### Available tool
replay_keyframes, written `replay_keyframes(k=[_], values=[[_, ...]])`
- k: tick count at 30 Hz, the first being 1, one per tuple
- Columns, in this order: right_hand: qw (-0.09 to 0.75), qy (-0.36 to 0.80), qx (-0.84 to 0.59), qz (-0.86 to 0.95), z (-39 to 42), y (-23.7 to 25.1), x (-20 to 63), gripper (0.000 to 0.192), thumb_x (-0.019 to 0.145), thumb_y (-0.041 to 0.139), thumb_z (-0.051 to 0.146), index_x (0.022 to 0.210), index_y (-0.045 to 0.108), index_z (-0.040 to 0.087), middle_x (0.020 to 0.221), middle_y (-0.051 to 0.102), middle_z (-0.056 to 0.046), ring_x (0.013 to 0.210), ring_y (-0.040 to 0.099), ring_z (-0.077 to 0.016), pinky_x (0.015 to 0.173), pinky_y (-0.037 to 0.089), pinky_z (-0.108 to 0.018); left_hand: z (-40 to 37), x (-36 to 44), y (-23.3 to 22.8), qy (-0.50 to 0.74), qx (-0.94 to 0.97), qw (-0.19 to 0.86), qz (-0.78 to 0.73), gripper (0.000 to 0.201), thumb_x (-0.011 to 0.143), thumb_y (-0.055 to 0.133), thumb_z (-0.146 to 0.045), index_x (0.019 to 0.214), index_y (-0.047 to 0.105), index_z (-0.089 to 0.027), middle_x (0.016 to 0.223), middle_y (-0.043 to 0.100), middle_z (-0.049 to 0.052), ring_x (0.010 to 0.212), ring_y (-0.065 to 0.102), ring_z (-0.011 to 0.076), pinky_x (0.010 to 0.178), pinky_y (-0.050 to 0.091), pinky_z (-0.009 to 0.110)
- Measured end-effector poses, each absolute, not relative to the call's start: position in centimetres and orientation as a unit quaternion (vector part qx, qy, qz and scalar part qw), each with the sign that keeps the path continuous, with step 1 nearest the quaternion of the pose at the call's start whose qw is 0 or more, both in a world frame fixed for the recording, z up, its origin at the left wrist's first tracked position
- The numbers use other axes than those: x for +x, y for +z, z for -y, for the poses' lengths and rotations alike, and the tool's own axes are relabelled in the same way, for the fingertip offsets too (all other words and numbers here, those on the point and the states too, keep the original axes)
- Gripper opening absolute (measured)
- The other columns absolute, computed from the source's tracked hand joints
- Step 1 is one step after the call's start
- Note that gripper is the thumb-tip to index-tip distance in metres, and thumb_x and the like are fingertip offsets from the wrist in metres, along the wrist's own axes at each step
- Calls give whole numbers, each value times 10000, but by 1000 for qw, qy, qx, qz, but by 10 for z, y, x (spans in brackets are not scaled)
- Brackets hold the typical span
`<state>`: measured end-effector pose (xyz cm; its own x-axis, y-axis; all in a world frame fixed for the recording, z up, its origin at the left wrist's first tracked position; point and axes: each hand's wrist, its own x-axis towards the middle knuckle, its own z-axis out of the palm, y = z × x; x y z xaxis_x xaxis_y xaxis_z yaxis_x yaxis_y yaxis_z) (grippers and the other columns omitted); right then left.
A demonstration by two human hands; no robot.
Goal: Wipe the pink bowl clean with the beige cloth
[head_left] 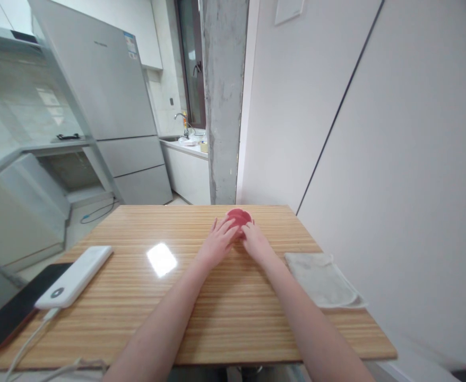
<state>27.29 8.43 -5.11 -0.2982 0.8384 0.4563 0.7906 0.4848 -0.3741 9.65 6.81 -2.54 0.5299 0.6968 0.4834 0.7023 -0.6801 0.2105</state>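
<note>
Red and round, a small plastic-looking bowl (240, 217) is set near the far edge of the striped light-wood table (225, 297), a little right of the middle. It is cupped from the near side by both hands: the left hand (218, 241) is laid against its left flank, the right hand (255, 241) against its right, fingers curled loosely round it; how firmly it is clasped cannot be told. A folded off-white cloth (322, 278) is spread near the right edge, just beside the right forearm. On the left, well apart from the hands, a white power bank (76, 276) with a cable is laid partly over a black phone (14, 313) at the table's left corner. A bare stretch of wood is left between the power bank and the arms. Beyond the far edge a grey concrete pillar (223, 101) is seen, and the right side is closed by a white wall (396, 159).
</note>
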Motion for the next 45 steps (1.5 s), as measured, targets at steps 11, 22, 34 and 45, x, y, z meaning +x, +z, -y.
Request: replay_keyframes(k=[11, 22, 34, 45], values=[[457, 62, -483, 744, -67, -46, 261, 619, 871, 493, 189, 1457, 292, 195, 1568, 176, -160, 1460, 217, -250, 1153, 306, -468, -79, 35, -4, -309, -798, 43, 515, 153, 867, 523, -247, 721, 515, -198, 872, 601, 82, 887, 552, 231, 861, 463, 386], [404, 102, -516, 748, -69, -54, 259, 602, 888, 473, 220, 1467, 309, 223, 1567, 197, -155, 1380, 378, -257, 1144, 322, -479, -88, -94, -32, -243, -632, 114, 727, 121, 776, 512, -277, 800, 574, -175, 933, 653, 137, 954, 587, 300, 903, 414, 427], [389, 102, -531, 746, -75, -60, 268, 490, 864, 488, 195, 1354, 465, 183, 1509, 316, -168, 1350, 420, -246, 1143, 322, -455, -88, -95, -36, -215, -623, 87, 747, 248, 770, 504, -300, 909, 635, -143, 1032, 672, 169, 1050, 581, 335, 961, 395, 463], [247, 62, -684, 684, -35, -38, 324, 285, 835, 544, 210, 1097, 628, 134, 1145, 649, -173, 1120, 595, -273, 996, 423, -390, -74, -74, -23, -254, -585, 96, 764, 358, 829, 508, -328, 1124, 617, -156, 1207, 590, 200, 1184, 484, 394, 1014, 255, 693]])
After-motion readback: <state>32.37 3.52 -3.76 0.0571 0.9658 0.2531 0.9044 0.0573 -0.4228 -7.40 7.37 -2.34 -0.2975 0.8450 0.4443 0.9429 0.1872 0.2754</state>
